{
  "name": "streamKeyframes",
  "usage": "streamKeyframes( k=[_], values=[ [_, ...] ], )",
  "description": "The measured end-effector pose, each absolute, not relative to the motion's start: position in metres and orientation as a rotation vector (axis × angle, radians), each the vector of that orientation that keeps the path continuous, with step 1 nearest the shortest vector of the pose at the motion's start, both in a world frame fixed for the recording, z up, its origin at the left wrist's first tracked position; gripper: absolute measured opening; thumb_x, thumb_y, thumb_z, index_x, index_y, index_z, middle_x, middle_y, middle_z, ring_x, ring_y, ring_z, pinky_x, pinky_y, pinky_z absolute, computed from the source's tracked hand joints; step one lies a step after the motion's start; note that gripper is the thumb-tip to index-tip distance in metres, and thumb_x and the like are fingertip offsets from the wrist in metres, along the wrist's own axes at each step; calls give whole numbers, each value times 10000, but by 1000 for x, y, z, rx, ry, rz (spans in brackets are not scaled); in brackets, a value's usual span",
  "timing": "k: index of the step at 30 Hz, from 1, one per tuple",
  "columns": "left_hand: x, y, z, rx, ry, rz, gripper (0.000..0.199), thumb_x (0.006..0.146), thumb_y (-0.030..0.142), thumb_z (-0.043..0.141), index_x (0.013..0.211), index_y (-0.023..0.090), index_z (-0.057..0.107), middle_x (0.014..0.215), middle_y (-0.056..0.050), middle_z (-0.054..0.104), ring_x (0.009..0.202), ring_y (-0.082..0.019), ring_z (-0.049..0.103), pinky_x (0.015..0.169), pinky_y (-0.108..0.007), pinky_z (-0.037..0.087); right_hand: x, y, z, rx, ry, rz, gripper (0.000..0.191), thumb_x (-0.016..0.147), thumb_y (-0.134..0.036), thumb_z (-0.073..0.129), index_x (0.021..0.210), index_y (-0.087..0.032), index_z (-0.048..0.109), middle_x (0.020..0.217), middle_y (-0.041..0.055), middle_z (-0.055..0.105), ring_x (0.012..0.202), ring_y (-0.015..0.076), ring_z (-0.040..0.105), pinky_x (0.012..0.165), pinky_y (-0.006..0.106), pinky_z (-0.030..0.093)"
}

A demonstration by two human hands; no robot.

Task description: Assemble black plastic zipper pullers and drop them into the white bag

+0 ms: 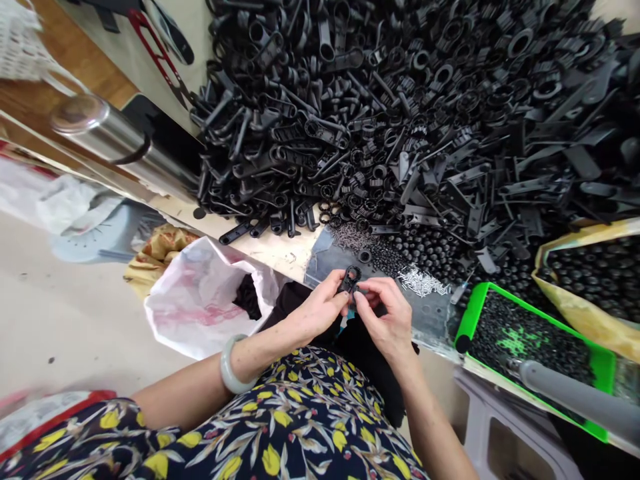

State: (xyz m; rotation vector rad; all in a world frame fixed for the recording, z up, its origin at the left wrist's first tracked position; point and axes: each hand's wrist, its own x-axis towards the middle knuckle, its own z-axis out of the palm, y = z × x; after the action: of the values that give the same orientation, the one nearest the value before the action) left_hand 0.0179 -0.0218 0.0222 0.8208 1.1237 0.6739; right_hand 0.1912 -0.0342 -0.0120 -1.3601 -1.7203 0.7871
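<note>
My left hand (pixel 325 303) grips a black plastic part (pixel 352 275) with a round ringed end, held just over the near edge of the table. Pinched fingers of my right hand (pixel 384 308) touch the lower right side of the same part; any small piece between them is too small to tell. Beyond my hands lie a loose black ring (pixel 365 255), a pile of small silver pins (pixel 424 281) and heaps of small black balls (pixel 425 247). A large mound of black plastic parts (pixel 310 120) covers the back of the table.
At the right stands a green tray (pixel 473 313) of tiny black and green pieces, beside a yellow bag (pixel 565 287) of black balls. A white bag (pixel 185 300) hangs open at the near left. A steel flask (pixel 120 143) and red-handled scissors (pixel 155 43) lie at the upper left.
</note>
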Motion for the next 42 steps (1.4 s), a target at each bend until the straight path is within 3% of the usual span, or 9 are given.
streamKeyframes(
  k=[6,11,23,30,35,42],
  values=[
    [17,-23,11,990,1138,665,446,959,243,504,1395,153,476,946,-17,579,791,-146,572,862,-332,493,189,-34,-15,-1399,-1909,559,159,1012,-254,648,1142,-237,738,1063,63,741,891,172,715,777,308,600],
    [17,-24,4,1106,1185,598,488,972,237,470,1451,148,455,868,-16,609,794,-172,601,843,-349,520,188,-35,-16,-1363,-1990,388,175,1024,-196,640,1161,-219,747,1043,58,770,918,170,729,841,303,588],
    [18,-25,-2,1102,1188,621,468,973,219,490,1437,155,482,1055,-74,671,860,-182,654,839,-342,565,177,-45,-12,-1468,-2181,131,234,1054,-159,566,1239,-162,710,1019,73,781,854,165,734,731,263,518],
    [17,-26,-8,1100,1205,674,489,959,200,521,1447,178,508,1179,-100,700,1108,-231,659,1032,-395,544,174,-41,-14,-1452,-2143,121,198,1053,-177,581,1180,-148,730,991,62,774,804,143,732,732,246,526],
    [16,-26,-8,1052,1182,677,519,963,191,508,1482,186,478,1202,-100,697,1047,-221,677,985,-388,570,171,-41,-13,-1481,-2101,146,198,1056,-193,583,1155,-159,750,1027,66,792,801,139,752,728,242,543],
    [16,-24,0,1082,1198,604,538,966,193,489,1501,160,447,973,-54,679,836,-205,678,944,-405,567,173,-40,-13,-1519,-2078,174,234,1086,-256,544,1135,-184,761,1039,65,805,819,144,773,707,238,564]
  ],
)
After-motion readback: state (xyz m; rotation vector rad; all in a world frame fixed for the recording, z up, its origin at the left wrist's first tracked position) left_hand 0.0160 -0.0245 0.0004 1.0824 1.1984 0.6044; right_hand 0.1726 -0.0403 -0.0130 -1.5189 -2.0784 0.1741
